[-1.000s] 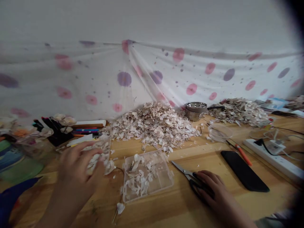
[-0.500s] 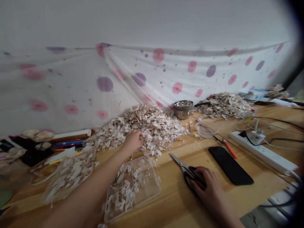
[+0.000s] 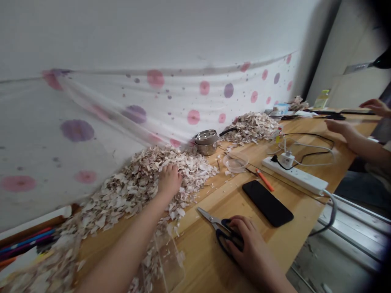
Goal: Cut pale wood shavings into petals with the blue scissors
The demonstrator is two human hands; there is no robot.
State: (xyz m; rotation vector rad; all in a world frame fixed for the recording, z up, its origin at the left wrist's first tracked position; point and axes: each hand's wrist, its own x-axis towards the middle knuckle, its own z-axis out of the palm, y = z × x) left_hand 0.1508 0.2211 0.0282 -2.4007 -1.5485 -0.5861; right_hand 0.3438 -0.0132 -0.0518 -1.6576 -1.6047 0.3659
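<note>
My left hand (image 3: 170,179) reaches onto a heap of pale, dry, petal-like flakes (image 3: 134,183). Its fingers curl down among them, with the fingertips hidden. Under that forearm lies a clear plastic divided box (image 3: 168,256), partly covered by my arm, with more flakes inside. My right hand (image 3: 249,240) rests on the table, its fingers closed around the dark handles of a pair of scissors (image 3: 215,224). The blades lie almost together and point away to the left.
A black phone (image 3: 267,202), an orange cutter (image 3: 265,180) and a white power strip (image 3: 295,176) lie to the right. Behind stand metal bowls (image 3: 206,143), a clear lid (image 3: 236,162) and another flake heap (image 3: 252,128). Another person's hands (image 3: 345,129) show at far right.
The view has swung right, bringing another person's hands into sight. My left hand's fingers now point down into the heap. My right hand stays at the scissors.
</note>
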